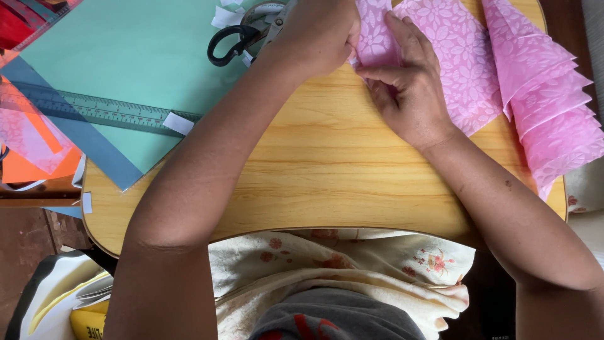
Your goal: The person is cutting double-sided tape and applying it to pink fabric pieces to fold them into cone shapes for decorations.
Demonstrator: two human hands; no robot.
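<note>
Head view: both hands meet at about 12 o'clock on the wooden worktop, working a sheet of pink patterned paper with a raised leaf print. The left hand comes in from 7 o'clock, its grip closed, fingers curled and pinched on the near edge of the pink patterned paper where a narrow folded strip stands up. The right hand comes in from 4 o'clock; its grip is pressed flat, thumb and forefinger laid along the same folded strip, the remaining fingers tucked under on the paper's lower edge. The two hands touch at the fold.

At 2 to 3 o'clock, just beside the sheet, lies a pleated pink paper fan, its folds spreading towards the worktop's right rim. At 11 o'clock, just beside the left hand's wrist, black-handled scissors rest on a large mint-green sheet, with small white paper scraps scattered on and beside it. A translucent green ruler lies across that sheet at 9 to 10 o'clock, over a blue-grey sheet and orange paper. At 6 o'clock a floral cream cloth covers the person's lap below the worktop's curved edge.
</note>
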